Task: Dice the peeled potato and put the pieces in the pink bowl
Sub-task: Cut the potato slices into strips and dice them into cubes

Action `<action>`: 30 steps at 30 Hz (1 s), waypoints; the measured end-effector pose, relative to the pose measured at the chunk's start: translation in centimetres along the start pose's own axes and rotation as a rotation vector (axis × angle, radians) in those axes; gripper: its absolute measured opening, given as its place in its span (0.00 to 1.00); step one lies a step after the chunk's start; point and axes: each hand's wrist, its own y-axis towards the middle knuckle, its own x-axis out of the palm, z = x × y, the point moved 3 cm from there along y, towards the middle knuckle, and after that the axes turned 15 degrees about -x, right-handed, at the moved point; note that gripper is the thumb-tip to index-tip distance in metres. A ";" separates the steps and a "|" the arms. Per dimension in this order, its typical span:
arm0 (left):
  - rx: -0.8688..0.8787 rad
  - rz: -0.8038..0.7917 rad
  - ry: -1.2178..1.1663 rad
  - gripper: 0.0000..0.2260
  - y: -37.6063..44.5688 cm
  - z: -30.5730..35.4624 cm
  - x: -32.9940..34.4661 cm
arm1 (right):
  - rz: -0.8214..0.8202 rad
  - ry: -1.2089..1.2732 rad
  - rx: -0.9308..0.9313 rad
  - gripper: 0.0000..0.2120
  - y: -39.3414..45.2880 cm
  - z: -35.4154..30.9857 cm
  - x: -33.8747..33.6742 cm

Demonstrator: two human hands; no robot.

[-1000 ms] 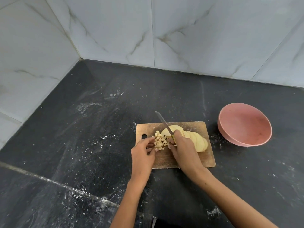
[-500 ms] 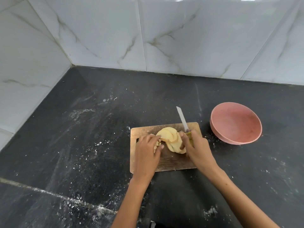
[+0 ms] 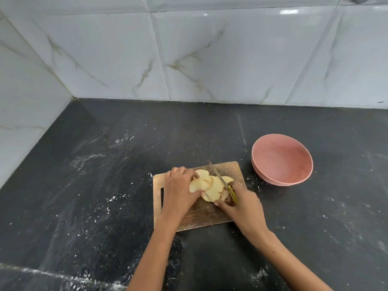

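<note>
A fanned pile of pale potato slices (image 3: 210,184) lies on a wooden cutting board (image 3: 201,217). My left hand (image 3: 180,192) rests on the pile's left side, fingers curled over the slices. My right hand (image 3: 241,204) grips a knife (image 3: 220,178) by its yellow handle, with the blade lying across the slices and pointing away to the upper left. The small diced pieces are hidden under my left hand. The pink bowl (image 3: 282,159) stands right of the board with nothing inside.
The board lies on a dark stone counter (image 3: 105,196) dusted with white specks. White marble-tiled walls (image 3: 189,59) close off the back and the left side, meeting in a corner.
The slices have been gathered into a pile in the board's middle. My left hand moved onto them, and the knife swung from the board's far edge down across the slices.
</note>
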 end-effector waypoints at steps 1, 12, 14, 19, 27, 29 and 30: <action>-0.004 0.014 -0.017 0.17 -0.2 0.0 -0.2 | -0.005 -0.014 -0.008 0.17 0.0 0.0 0.1; -0.143 0.045 -0.078 0.18 -6.5 -0.4 -1.4 | -0.015 -0.047 -0.128 0.19 0.3 0.5 -0.1; -0.204 0.018 -0.035 0.17 -7.7 -0.4 -0.9 | -0.063 -0.107 -0.171 0.19 0.1 0.3 0.1; -0.390 0.047 0.059 0.17 -8.9 -1.0 -0.5 | -0.146 -0.194 -0.313 0.14 2.2 -2.3 1.2; -0.502 0.124 0.166 0.18 -7.5 0.6 0.4 | -0.114 0.031 -0.187 0.10 2.2 -1.8 0.6; -0.513 0.134 0.169 0.18 -7.7 0.8 0.7 | -0.113 0.106 -0.152 0.09 1.4 -1.2 0.0; -0.511 0.128 0.167 0.17 -7.9 1.0 0.9 | -0.121 0.119 -0.146 0.08 1.0 -1.0 -0.2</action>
